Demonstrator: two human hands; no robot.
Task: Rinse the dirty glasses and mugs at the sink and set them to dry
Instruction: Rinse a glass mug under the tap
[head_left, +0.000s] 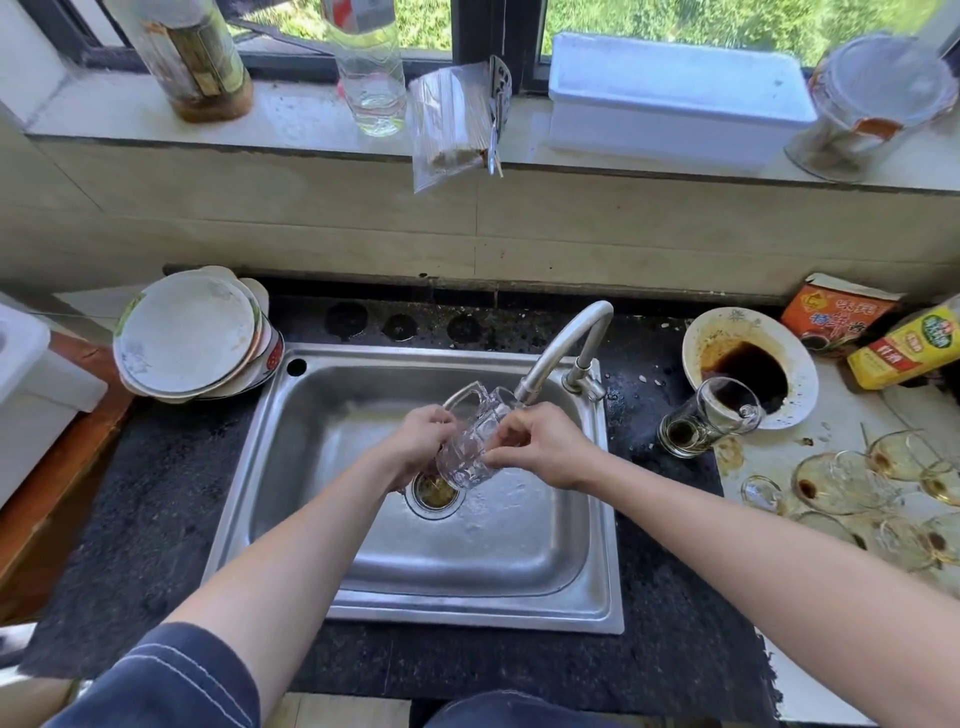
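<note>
Over the steel sink (291, 499), a clear glass mug (470, 447) with a handle is tilted with its mouth under the faucet (561, 353). My left hand (421, 441) grips its left side. My right hand (540, 441) holds its right side, fingers curled on the glass. Water wets the basin below. A dirty glass mug (701, 421) with brown residue stands on the counter to the right of the sink. Several stained stemmed glasses (852, 483) lie further right.
A stack of plates (187, 338) sits left of the sink. A bowl with dark sauce (748, 358), a seasoning box (836, 312) and a yellow bottle (909, 348) stand at the right. Bottles, a bag and a white box (675, 98) line the windowsill. The drain strainer (434, 493) holds debris.
</note>
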